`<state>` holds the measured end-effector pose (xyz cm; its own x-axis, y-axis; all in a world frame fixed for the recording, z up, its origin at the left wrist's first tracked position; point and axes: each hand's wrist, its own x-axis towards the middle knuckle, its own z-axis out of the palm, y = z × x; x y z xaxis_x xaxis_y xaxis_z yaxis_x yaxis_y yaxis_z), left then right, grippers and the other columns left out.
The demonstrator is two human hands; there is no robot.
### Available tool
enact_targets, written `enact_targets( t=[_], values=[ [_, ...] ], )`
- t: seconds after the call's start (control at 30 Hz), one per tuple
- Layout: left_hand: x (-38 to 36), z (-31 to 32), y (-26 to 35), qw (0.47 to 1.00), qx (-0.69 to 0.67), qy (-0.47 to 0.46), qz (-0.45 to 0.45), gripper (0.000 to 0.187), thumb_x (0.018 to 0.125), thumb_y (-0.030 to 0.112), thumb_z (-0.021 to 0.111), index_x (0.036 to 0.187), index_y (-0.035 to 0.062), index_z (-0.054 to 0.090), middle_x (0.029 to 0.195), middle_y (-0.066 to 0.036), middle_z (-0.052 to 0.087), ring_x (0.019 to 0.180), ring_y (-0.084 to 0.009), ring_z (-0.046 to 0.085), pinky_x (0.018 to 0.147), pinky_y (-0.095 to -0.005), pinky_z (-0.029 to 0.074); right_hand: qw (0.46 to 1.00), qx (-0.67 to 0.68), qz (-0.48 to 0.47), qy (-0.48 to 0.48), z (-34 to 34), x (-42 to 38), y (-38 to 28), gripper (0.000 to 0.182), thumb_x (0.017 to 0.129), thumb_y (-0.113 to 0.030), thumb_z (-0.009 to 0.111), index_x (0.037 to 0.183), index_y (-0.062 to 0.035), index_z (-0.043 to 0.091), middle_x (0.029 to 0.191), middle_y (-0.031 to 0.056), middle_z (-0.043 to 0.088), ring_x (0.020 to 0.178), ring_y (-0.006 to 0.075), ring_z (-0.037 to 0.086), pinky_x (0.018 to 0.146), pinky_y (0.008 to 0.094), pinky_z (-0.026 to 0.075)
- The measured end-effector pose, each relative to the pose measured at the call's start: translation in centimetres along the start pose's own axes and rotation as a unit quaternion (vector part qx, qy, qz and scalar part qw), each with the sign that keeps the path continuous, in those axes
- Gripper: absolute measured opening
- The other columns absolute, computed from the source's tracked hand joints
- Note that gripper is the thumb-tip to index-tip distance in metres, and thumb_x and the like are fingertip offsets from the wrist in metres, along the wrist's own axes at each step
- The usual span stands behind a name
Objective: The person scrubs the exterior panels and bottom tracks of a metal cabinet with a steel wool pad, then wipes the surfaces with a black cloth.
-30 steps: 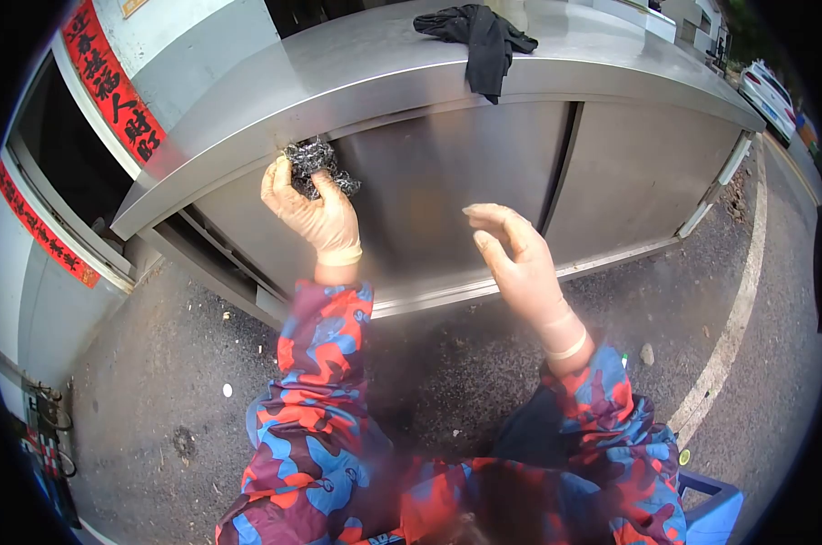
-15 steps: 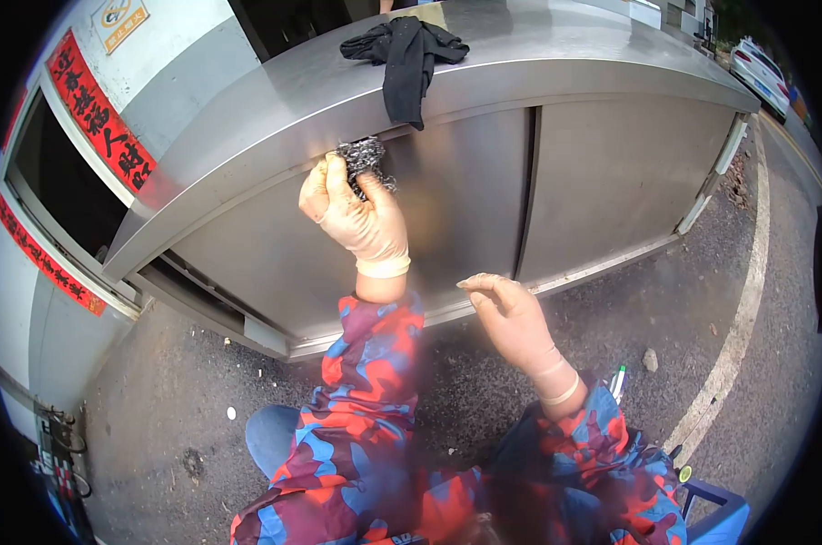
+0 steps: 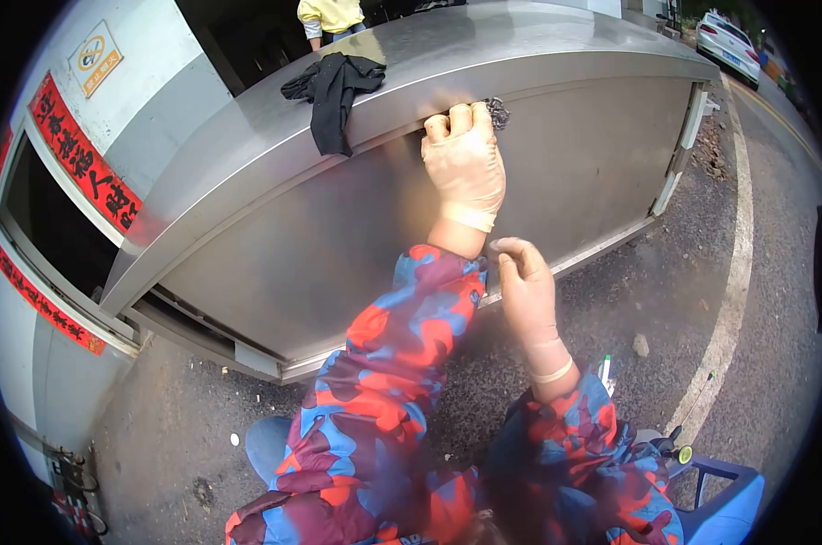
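My left hand (image 3: 465,168), in a pale thin glove, presses a dark steel wool scourer (image 3: 497,113) up against the underside of the front lip of a stainless steel counter (image 3: 602,136). Its fingers are closed around the scourer, and only the scourer's right end shows. Lower and to the right, my right hand (image 3: 527,295), gloved too, hovers before the cabinet's bottom edge. Those fingers are loosely bent, a little apart, with nothing visible in them. A black cloth (image 3: 334,95) hangs over the counter's edge to the left of my left hand.
Behind the counter stands a person in a yellow top (image 3: 331,16). A blue plastic object (image 3: 724,509) and a green-tipped white item (image 3: 606,368) are at lower right. A dark gap (image 3: 188,320) runs along the cabinet's left end. A white car (image 3: 729,41) is far right.
My left hand has slid right along the counter's lip with the scourer. My right hand has risen closer to the left wrist. The view has shifted, and the person behind the counter shows more.
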<state>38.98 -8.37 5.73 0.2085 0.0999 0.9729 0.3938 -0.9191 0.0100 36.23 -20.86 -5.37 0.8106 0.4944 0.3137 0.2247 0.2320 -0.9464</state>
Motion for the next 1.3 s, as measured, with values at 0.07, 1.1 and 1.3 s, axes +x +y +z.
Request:
enact_targets(
  t=[0.07,1.1,1.3],
  values=[
    [0.3,-0.4,1.0,0.996,-0.08,-0.025,-0.011,0.03,0.072,0.007,0.071,0.103,0.0089,0.069,0.1,-0.008,0.063,0.092,-0.0309,0.055,0.084,-0.0406,0.047,0.99,0.093,-0.021,0.104,-1.5,1.6,0.7,0.025,0.097,-0.006,0.052,0.12,-0.0002,0.057,0.119,0.0105,0.06,0.11,0.0197,0.058,0.099,0.0322,0.044],
    [2.4,-3.4,-6.6,0.976,0.096,-0.043,0.192,0.069,0.082,0.018,0.068,0.145,0.0061,0.042,0.146,-0.013,0.044,0.137,-0.0307,0.037,0.119,-0.0465,0.02,0.851,-0.133,-0.271,0.43,-8.0,26.2,-5.1,0.053,0.093,-0.018,0.056,0.143,-0.0098,0.041,0.143,0.0223,0.036,0.131,0.0426,0.032,0.111,0.0498,0.027],
    [2.5,-3.7,-6.2,0.976,0.095,-0.035,0.191,0.067,0.083,0.02,0.068,0.144,0.0065,0.043,0.144,-0.013,0.045,0.136,-0.0311,0.038,0.117,-0.047,0.024,0.828,-0.258,-0.431,0.251,6.7,14.8,-2.6,0.066,0.083,-0.016,0.065,0.145,-0.0106,0.042,0.149,0.0216,0.027,0.136,0.0474,0.023,0.113,0.0567,0.022]
  ],
)
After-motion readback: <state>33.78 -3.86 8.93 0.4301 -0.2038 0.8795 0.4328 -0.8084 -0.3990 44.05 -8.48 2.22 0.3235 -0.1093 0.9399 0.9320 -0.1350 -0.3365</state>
